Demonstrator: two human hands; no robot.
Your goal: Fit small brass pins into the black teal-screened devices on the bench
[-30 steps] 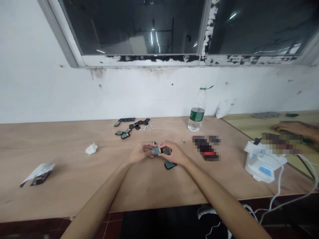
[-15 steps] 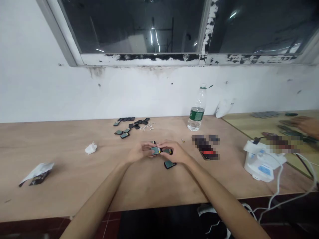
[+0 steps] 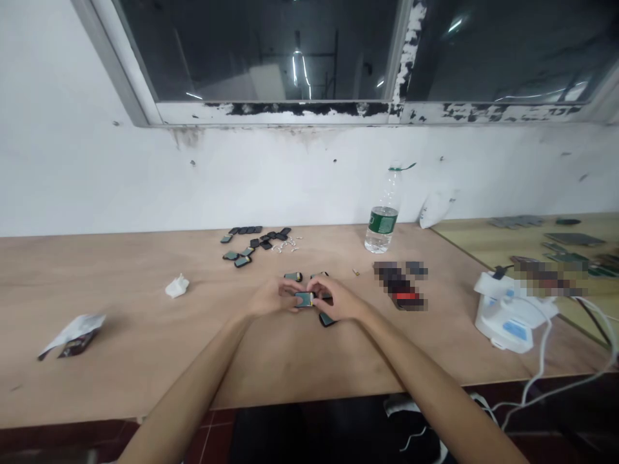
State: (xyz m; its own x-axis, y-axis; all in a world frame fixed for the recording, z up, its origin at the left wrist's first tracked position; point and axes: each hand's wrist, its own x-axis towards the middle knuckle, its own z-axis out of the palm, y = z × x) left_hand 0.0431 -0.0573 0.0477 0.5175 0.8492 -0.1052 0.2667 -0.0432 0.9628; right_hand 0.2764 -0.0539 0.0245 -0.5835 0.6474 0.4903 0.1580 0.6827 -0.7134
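Between my two hands is a small black-edged device with a grey-green face (image 3: 304, 299) and a yellow strip at its right end. My left hand (image 3: 271, 298) grips its left end, fingers closed. On the right end, the fingertips and thumb of my right hand (image 3: 337, 298) are closed as well. Similar devices lie around them: one device (image 3: 293, 276) just behind, another partly covered by my right fingers, and a third device (image 3: 326, 319) by my right thumb. Farther back on the wooden table (image 3: 145, 361) are several more devices (image 3: 242, 261) and small white pieces (image 3: 285, 245).
A water bottle (image 3: 382, 229) stands near the wall, with a blurred dark item (image 3: 399, 283) in front. Crumpled tissue (image 3: 176, 286) and a torn packet (image 3: 75, 338) lie at left. To the right are a white plugged-in unit (image 3: 505, 316), cables, and green boards (image 3: 570, 261).
My hands and the held device have shifted slightly nearer to me, uncovering the device behind. Another person's hand at the far right has left the view.
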